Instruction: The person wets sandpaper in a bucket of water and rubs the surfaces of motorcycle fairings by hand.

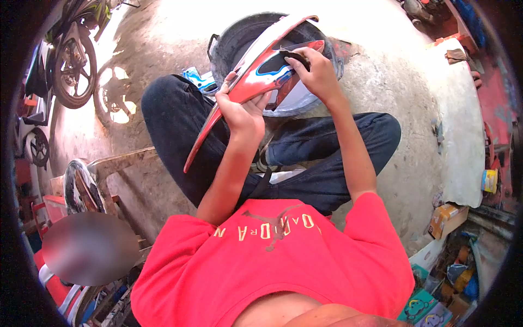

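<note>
My left hand grips a long, pointed red motorcycle body panel from below, its fingers curled round the edge. White, blue and black patches mark the panel, which slants over a dark round tub. My right hand pinches a small dark sheet, seemingly sandpaper, against the panel's upper right part. The tub stands on the floor in front of my crossed legs, and part of its inside is hidden by the panel.
A blue and white piece lies left of the tub. Motorcycle wheels stand at the far left, above a wooden frame. At right are a pale long panel, a cardboard box and a yellow can.
</note>
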Motion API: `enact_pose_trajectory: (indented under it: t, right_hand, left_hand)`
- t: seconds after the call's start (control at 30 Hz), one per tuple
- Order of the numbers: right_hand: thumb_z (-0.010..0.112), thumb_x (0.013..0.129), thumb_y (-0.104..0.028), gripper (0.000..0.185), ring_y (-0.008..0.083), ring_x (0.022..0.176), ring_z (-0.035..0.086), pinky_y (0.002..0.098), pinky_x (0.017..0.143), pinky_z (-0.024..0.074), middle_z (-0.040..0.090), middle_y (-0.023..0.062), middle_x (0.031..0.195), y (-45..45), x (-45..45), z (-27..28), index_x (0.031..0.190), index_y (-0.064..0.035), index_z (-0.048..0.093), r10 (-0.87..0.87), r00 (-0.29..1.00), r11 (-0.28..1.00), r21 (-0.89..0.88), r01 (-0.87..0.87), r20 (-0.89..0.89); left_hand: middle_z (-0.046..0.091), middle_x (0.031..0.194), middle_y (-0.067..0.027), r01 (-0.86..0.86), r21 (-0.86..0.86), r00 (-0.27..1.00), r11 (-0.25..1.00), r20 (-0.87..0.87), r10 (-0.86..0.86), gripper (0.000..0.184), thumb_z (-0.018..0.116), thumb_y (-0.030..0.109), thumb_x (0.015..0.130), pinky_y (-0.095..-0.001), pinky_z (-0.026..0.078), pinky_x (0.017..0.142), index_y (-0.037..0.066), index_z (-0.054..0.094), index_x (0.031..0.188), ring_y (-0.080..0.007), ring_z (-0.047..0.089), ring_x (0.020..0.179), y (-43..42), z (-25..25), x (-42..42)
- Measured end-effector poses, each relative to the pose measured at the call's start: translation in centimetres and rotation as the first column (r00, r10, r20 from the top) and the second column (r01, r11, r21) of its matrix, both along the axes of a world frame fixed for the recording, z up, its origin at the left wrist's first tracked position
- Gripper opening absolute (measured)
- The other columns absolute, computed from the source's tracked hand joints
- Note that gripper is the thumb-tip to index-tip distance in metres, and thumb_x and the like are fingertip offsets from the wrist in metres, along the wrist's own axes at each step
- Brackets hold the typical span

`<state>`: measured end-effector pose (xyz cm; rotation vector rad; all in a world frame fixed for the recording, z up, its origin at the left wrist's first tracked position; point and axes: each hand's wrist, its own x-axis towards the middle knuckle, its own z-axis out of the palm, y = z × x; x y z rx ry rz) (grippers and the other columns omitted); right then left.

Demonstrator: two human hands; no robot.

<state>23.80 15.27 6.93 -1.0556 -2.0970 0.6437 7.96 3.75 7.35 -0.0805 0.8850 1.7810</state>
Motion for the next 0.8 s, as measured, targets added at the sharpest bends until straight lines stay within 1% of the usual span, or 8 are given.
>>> enact_pose_trajectory:
  t: [0.03, 0.1, 0.13, 0.17, 0.3, 0.5, 0.6, 0.8]
  right_hand:
    - [0.072, 0.091, -0.03, 0.033, 0.0328, 0.099, 0.068, 0.0411, 0.086, 0.0511, 0.071, 0.0198, 0.101, 0.0, 0.0, 0.4, 0.108, -0.0011, 0.07, -0.011, 1.0, 0.987, -0.16, 0.008, -0.02]
    - [0.072, 0.092, -0.031, 0.035, 0.0309, 0.094, 0.069, 0.0381, 0.085, 0.0525, 0.072, 0.0183, 0.101, 0.8, 0.5, -0.1, 0.11, -0.0014, 0.07, -0.018, 1.0, 0.998, -0.055, 0.017, -0.023]
    - [0.072, 0.092, -0.032, 0.036, 0.03, 0.092, 0.07, 0.0367, 0.084, 0.0532, 0.072, 0.0175, 0.102, 1.6, 0.8, -0.6, 0.111, -0.0015, 0.069, -0.022, 0.999, 1.0, 0.0, 0.022, -0.025]
    - [0.073, 0.091, -0.039, 0.043, 0.0303, 0.099, 0.068, 0.0388, 0.088, 0.0521, 0.071, 0.0183, 0.108, 2.9, 1.0, -2.5, 0.113, -0.0019, 0.069, -0.092, 0.995, 0.961, 0.264, 0.077, 0.043]
    - [0.076, 0.084, -0.053, 0.063, 0.0323, 0.101, 0.067, 0.0405, 0.09, 0.0516, 0.069, 0.0214, 0.11, 1.3, 0.3, -0.3, 0.119, -0.0015, 0.065, -0.104, 0.988, 0.989, -0.095, 0.115, 0.116]
    - [0.078, 0.081, -0.058, 0.071, 0.0263, 0.094, 0.067, 0.0384, 0.085, 0.0533, 0.068, 0.0188, 0.102, 0.4, -0.1, -0.1, 0.119, 0.0002, 0.063, -0.178, 0.976, 0.948, -0.245, 0.204, 0.124]
    - [0.08, 0.08, -0.057, 0.074, 0.0265, 0.094, 0.068, 0.0377, 0.085, 0.0536, 0.068, 0.0183, 0.101, 0.6, 0.2, -0.3, 0.119, 0.0021, 0.061, -0.134, 0.988, 0.881, -0.448, 0.153, 0.075]
    - [0.083, 0.081, -0.047, 0.068, 0.0237, 0.093, 0.067, 0.0363, 0.083, 0.0545, 0.065, 0.0193, 0.108, -0.8, 0.1, -1.5, 0.124, -0.0002, 0.06, -0.175, 0.981, 0.975, -0.125, 0.185, 0.087]
  left_hand:
    - [0.061, 0.131, -0.0105, -0.004, -0.012, 1.0, 1.0, 0.003, 0.004, 0.04, 0.035, 0.043, 0.099, -0.0503, 0.053, 0.093, 0.02, 0.049, 0.127, -0.0324, 0.066, 0.11, 0.0, 0.3, 0.1]
    - [0.061, 0.132, -0.0107, -0.007, -0.016, 1.0, 1.0, 0.014, 0.008, 0.039, 0.034, 0.043, 0.099, -0.0503, 0.053, 0.094, 0.02, 0.049, 0.127, -0.0325, 0.066, 0.112, -0.2, 0.4, 0.1]
    - [0.061, 0.132, -0.0108, -0.004, -0.008, 1.0, 1.0, 0.017, 0.004, 0.039, 0.034, 0.043, 0.099, -0.0504, 0.053, 0.095, 0.02, 0.049, 0.127, -0.0325, 0.065, 0.113, -0.2, 0.4, 0.1]
    - [0.061, 0.133, -0.0109, 0.001, 0.002, 1.0, 1.0, 0.018, -0.002, 0.039, 0.034, 0.043, 0.099, -0.0506, 0.052, 0.095, 0.02, 0.049, 0.127, -0.0326, 0.065, 0.114, -0.2, 0.4, 0.1]
    - [0.06, 0.133, -0.0114, 0.003, -0.006, 1.0, 1.0, 0.011, -0.003, 0.039, 0.034, 0.043, 0.099, -0.0511, 0.052, 0.096, 0.02, 0.049, 0.127, -0.0324, 0.064, 0.116, -0.2, 0.6, 0.1]
    - [0.06, 0.134, -0.0123, 0.001, -0.008, 1.0, 1.0, 0.002, -0.001, 0.04, 0.034, 0.044, 0.1, -0.0509, 0.051, 0.098, 0.019, 0.048, 0.128, -0.0326, 0.063, 0.118, -0.2, 0.5, 0.2]
    - [0.06, 0.133, -0.0134, -0.009, -0.009, 1.0, 1.0, 0.012, 0.009, 0.041, 0.034, 0.043, 0.099, -0.0521, 0.052, 0.097, 0.018, 0.049, 0.128, -0.034, 0.063, 0.117, -0.2, 0.7, 0.3]
    - [0.06, 0.131, -0.0148, -0.029, -0.004, 0.999, 1.0, 0.015, 0.029, 0.042, 0.034, 0.043, 0.099, -0.0541, 0.052, 0.096, 0.017, 0.049, 0.129, -0.0358, 0.064, 0.114, -0.1, 0.6, 0.4]
